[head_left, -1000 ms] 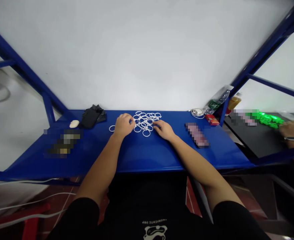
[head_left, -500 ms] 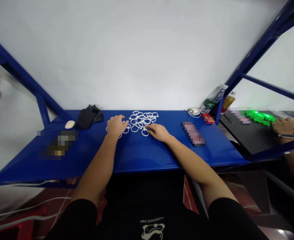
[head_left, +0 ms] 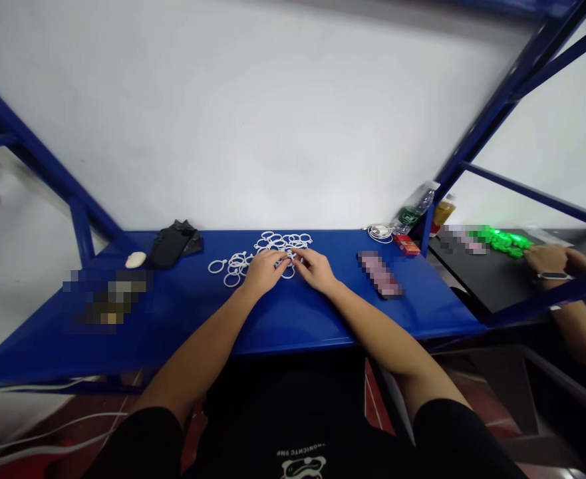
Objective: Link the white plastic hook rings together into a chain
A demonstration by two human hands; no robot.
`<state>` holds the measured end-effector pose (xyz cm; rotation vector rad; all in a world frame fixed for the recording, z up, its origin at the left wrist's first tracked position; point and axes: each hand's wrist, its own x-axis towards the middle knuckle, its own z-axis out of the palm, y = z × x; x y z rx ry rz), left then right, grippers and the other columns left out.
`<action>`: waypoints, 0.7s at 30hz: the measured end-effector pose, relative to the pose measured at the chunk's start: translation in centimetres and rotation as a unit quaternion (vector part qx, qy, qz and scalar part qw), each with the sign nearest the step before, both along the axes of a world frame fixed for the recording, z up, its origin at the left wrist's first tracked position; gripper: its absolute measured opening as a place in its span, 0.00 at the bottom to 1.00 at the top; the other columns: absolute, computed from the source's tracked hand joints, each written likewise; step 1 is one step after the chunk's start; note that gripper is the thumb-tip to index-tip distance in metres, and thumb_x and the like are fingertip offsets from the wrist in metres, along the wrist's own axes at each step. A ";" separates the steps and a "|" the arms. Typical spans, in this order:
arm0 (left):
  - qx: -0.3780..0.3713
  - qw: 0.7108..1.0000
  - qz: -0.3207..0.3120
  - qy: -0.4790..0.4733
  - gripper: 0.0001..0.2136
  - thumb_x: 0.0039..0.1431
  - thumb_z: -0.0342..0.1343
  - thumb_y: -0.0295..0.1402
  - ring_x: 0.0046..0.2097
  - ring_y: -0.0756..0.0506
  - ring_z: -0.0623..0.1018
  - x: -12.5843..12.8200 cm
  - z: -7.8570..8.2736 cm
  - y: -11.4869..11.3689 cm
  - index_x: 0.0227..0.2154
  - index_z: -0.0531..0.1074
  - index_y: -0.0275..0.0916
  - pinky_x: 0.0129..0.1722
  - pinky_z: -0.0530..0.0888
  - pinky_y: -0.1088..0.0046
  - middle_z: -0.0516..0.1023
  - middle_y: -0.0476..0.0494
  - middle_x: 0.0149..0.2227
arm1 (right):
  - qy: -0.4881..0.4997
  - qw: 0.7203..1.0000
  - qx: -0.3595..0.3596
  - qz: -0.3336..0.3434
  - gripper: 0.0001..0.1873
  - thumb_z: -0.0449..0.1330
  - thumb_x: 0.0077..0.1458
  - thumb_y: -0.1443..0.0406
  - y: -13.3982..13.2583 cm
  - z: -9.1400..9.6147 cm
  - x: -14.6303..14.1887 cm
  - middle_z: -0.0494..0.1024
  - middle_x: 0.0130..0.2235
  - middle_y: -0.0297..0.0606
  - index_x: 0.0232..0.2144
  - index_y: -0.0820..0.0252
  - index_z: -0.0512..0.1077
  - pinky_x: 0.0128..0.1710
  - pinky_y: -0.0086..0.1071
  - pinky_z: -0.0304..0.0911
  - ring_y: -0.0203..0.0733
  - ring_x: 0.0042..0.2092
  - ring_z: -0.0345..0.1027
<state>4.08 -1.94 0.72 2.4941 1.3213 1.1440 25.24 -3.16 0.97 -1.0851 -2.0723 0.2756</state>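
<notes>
Several white plastic rings with small eyelets, like curtain rings, lie on the blue table (head_left: 293,319). One loose heap of rings (head_left: 287,238) is just beyond my hands; a second group of rings (head_left: 231,279) lies to the left. My left hand (head_left: 265,269) and my right hand (head_left: 315,268) meet at the near edge of the heap, fingertips almost touching. Between them they pinch one white ring (head_left: 287,276), whose loop hangs below the fingertips. My fingers hide part of it and some rings behind.
Left on the table are a black bag (head_left: 175,243), a pale rounded object (head_left: 136,259) and a blurred item. To the right lie a blurred pink object (head_left: 380,274), a white cable (head_left: 380,233), a red box (head_left: 406,245) and a plastic bottle (head_left: 412,209). Another person's hands (head_left: 552,259) work near green items (head_left: 509,241).
My left hand has moved right, from the left group of rings to my right hand. Its fingers have closed at the ring my right hand holds. The view has shifted slightly.
</notes>
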 end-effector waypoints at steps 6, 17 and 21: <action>0.012 0.998 -0.001 -0.062 0.12 0.72 0.56 0.38 0.48 0.39 0.83 0.2 0.4 -0.4 0.49 0.83 0.43 0.53 0.78 0.58 0.87 0.40 0.46 | 0.039 0.999 0.007 0.015 0.21 0.57 0.72 0.57 -0.3 0.1 -0.2 0.84 0.44 0.42 0.61 0.54 0.75 0.46 0.35 0.73 0.42 0.40 0.76; 0.034 0.996 -0.064 -0.057 0.12 0.73 0.55 0.39 0.43 0.41 0.82 0.2 0.9 -0.8 0.40 0.83 0.43 0.49 0.78 0.59 0.86 0.42 0.40 | 0.129 0.990 -0.058 0.012 0.16 0.58 0.70 0.54 -0.6 0.6 -0.8 0.83 0.36 0.39 0.43 0.58 0.80 0.41 0.33 0.70 0.42 0.37 0.75; 0.032 0.997 -0.057 -0.038 0.12 0.72 0.55 0.39 0.45 0.41 0.82 -0.7 1.4 -0.2 0.39 0.82 0.43 0.52 0.76 0.58 0.86 0.42 0.41 | 0.157 0.983 -0.094 0.017 0.18 0.57 0.70 0.53 -0.1 0.6 -0.9 0.83 0.38 0.39 0.46 0.59 0.79 0.40 0.33 0.71 0.42 0.37 0.75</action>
